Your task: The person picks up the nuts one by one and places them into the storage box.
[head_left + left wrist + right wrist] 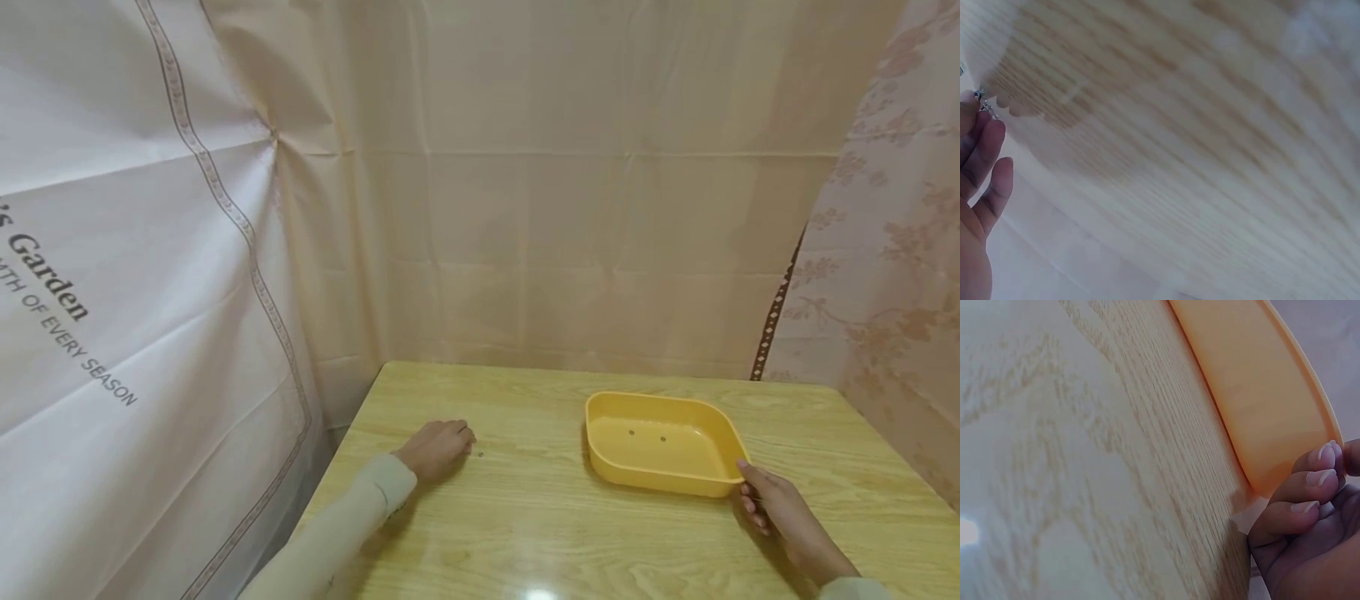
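Note:
A yellow tray (660, 482) with rounded corners sits on the right half of the table. My right hand (783, 512) pinches its near right corner, thumb over the rim and fingers curled below outside. In the right wrist view the fingers (1304, 494) press against the tray's outer wall (1260, 394). Two tiny dark pieces (663, 438) lie on the tray's floor. Low over the left part of the table, my left hand (438, 450) pinches a small silvery metal piece (985, 107) at its fingertips; its exact kind is too small to tell. Another tiny piece (481, 455) lies beside that hand.
The wood-grain table (525, 533) meets a beige cloth (570, 250) hung behind it. A white printed cloth (150, 292) hangs along the left, and a floral cloth (900, 275) on the right.

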The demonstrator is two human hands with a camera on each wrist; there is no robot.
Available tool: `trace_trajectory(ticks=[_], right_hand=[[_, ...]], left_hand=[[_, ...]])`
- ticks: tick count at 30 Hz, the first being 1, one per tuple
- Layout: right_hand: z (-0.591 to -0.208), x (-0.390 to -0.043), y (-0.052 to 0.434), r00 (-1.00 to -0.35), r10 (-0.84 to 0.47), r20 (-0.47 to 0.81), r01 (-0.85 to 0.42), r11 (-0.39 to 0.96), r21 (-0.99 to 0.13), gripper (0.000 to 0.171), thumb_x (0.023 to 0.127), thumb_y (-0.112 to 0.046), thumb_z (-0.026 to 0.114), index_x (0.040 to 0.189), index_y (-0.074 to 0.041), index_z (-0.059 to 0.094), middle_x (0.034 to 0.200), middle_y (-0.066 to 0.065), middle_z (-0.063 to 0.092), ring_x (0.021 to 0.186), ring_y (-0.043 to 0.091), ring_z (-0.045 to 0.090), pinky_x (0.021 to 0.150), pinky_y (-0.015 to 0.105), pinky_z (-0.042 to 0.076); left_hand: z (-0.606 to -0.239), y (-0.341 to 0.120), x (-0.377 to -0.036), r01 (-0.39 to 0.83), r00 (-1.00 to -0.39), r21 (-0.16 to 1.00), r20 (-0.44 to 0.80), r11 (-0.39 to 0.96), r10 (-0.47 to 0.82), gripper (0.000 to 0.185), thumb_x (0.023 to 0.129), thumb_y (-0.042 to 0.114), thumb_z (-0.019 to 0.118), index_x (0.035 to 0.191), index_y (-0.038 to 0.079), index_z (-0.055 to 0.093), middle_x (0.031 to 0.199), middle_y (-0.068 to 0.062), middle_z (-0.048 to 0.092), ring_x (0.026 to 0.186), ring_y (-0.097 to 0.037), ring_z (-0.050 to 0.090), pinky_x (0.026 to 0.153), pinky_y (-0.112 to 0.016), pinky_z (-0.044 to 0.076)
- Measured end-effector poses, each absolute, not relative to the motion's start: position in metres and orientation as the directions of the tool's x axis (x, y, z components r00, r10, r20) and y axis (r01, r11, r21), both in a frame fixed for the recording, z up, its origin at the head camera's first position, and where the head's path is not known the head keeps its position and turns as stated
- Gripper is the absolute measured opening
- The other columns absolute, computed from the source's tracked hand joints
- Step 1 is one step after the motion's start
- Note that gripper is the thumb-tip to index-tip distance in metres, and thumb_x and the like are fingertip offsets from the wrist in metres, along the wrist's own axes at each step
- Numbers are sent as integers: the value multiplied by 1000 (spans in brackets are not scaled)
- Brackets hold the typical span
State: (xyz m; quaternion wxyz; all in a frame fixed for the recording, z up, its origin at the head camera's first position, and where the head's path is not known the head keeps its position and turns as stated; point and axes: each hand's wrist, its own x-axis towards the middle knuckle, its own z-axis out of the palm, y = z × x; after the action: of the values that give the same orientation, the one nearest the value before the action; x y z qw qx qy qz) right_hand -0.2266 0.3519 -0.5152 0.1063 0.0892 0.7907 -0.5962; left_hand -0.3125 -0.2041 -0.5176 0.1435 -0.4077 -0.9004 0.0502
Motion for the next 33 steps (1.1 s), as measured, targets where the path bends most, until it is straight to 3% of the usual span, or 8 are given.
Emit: trace_trajectory(ticks=[7, 16, 33], right_hand=[[-515, -226, 351, -962, 13, -273, 267, 267, -926, 49, 109, -55, 38, 85, -14, 49, 69, -4, 48, 55, 8, 45, 50, 24, 41], [-517, -227, 353, -962, 8, -274, 266, 275, -924, 48, 109, -55, 38, 86, -14, 48, 70, -4, 48, 55, 9, 44, 50, 24, 41], [-516, -225, 352, -959, 11, -283, 275, 281, -920, 49, 109, -56, 37, 86, -14, 48, 70, -5, 48, 56, 9, 44, 51, 25, 40]], left_hand=[[-515, -204, -310, 704, -640, -232, 203, 671, 742, 17, 105, 18, 62, 112, 8, 73, 102, -1, 68, 89, -14, 67, 75, -25, 56], [-514, -206, -309, 726, -608, -231, 225, 648, 761, 12, 103, 18, 64, 106, 9, 72, 98, 0, 67, 85, -12, 65, 72, -22, 55], [-509, -206, -311, 752, -610, -94, 273, 652, 743, 2, 100, 15, 70, 100, 14, 68, 95, 4, 65, 80, -8, 64, 71, -19, 53]])
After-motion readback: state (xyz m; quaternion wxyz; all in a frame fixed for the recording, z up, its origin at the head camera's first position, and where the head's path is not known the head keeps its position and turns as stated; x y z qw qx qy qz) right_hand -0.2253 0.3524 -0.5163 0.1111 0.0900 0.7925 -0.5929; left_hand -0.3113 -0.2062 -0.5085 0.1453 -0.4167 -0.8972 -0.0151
